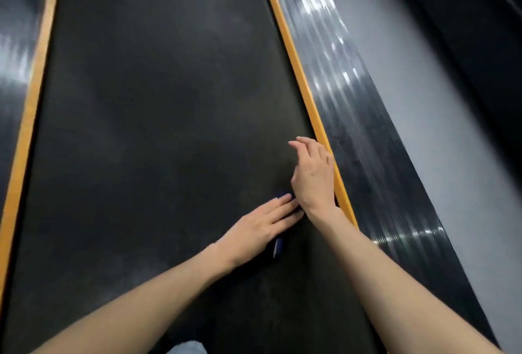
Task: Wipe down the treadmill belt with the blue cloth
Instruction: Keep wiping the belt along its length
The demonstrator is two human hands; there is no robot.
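- Head view, on the treadmill belt [155, 127], close beside the right-hand yellow edge strip [299, 71]: the blue cloth [279, 248], mostly hidden under the hands, with only dark corners showing.
- Left hand [260, 226] flat on the cloth, fingers straight and pressed together, bearing down.
- Right hand [313, 175] just beyond it, fingers loosely curled and slightly apart, gripping nothing; cannot tell whether its heel touches the cloth.
- Probably mid-wipe along the belt's right margin.
- Best done with a flat palm and even pressure, in long overlapping passes down the belt's length, right up to the strip, without bunching the cloth.
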